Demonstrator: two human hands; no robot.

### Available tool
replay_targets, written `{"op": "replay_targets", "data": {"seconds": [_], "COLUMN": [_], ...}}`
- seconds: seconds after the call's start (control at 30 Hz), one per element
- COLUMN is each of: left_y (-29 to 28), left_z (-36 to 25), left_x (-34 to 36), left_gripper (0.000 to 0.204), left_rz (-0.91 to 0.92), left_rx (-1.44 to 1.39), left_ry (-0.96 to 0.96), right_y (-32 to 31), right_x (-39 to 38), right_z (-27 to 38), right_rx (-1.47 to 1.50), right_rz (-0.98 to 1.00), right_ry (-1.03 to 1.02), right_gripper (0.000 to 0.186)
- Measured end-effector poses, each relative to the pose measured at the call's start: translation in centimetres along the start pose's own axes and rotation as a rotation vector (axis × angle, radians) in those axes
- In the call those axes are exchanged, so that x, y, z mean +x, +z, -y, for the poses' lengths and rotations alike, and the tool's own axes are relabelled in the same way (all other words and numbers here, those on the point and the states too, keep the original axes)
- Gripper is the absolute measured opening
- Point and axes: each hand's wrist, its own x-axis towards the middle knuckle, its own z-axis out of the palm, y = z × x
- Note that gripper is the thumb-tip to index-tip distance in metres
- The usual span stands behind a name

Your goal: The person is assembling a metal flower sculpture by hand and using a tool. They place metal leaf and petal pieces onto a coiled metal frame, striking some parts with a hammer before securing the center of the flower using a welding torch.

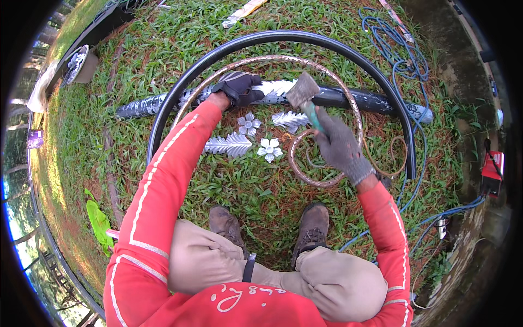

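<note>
The left hand (239, 89), gloved, lies over a dark pipe (376, 101) at the end of a silver leaf (277, 90); its fingertips are hard to make out, so whether its grip pinches the leaf or merely presses, I cannot tell. The glove hides part of the pipe. The right hand (340, 143) has its grip wrapped round a hammer (303, 91), covering the lower handle; the head overlaps the leaf's right end, contact unclear. The contents of a bucket (84, 68) near the left rim are too small to identify. Everything lies outdoors on grass (261, 196) strewn with brown needles, a weathered concrete edge (457, 65) running down the right side.
</note>
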Motion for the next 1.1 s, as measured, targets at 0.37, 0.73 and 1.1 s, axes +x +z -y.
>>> {"op": "replay_targets", "data": {"seconds": [0.37, 0.73, 1.1], "left_y": [1.8, 0.3, 2.8], "left_z": [-2.8, -3.3, 2.8], "left_x": [2.2, -5.5, -20.6], "left_gripper": [0.081, 0.070, 0.074], "left_rz": [-0.118, -0.325, -0.094], "left_rx": [0.097, 0.100, 0.247], "left_ry": [0.208, 0.286, 0.217], "right_y": [7.5, 11.8, 10.8], "right_x": [-13.6, -16.4, -14.2], "right_z": [6.1, 5.0, 6.1], "right_rx": [0.453, 0.493, 0.348], "right_rz": [0.577, 0.525, 0.684], "right_ry": [0.143, 0.222, 0.200], "right_gripper": [0.070, 0.065, 0.054]}}
